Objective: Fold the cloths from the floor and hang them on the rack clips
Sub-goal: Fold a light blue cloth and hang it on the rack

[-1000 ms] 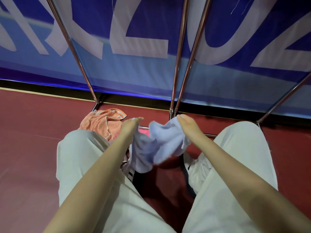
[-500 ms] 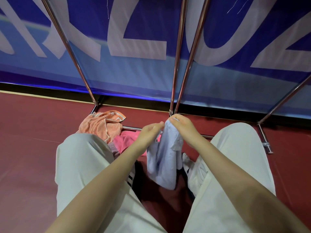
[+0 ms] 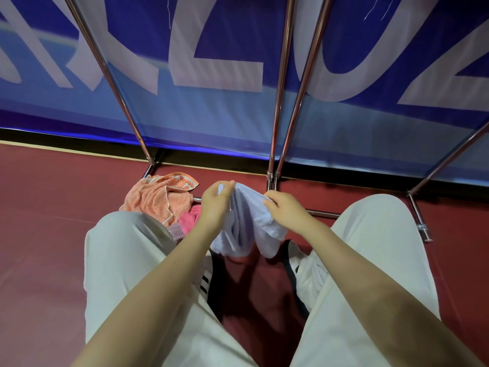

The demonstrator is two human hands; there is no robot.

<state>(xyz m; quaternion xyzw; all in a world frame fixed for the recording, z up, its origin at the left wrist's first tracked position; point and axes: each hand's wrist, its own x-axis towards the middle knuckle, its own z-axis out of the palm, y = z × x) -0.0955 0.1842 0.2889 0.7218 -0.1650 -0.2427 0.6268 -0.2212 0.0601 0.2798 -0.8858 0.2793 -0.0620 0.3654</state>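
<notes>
We crouch over the red floor (image 3: pixel 39 234), knees in pale trousers on either side, and we hold the blue cloth (image 3: pixel 248 229) up between them, above our shoes. Our left hand (image 3: pixel 215 205) pinches its top edge with curled fingers; our right hand (image 3: pixel 287 210) grips the other top corner the same way. The cloth hangs bunched and creased below both hands, so we judge the fold only begun: the edges are not yet brought together flat.

Just left of the blue cloth, and a little farther off, more cloths lie heaped on the floor: a mauve one (image 3: pixel 176 231) against our left knee, a pink one (image 3: pixel 191 218) beside it, and an orange one (image 3: pixel 158 197) behind those. All of these look unfolded and are left to do.

Beyond the blue cloth stand the rack (image 3: pixel 275 128) legs, with a low crossbar close behind our hands. No clips are in view, nor any hung cloth, so we cannot tell how many are done. Behind the rack a blue banner (image 3: pixel 211 115) closes off the space. The crossbar and legs crowd the room for spreading the cloth.
</notes>
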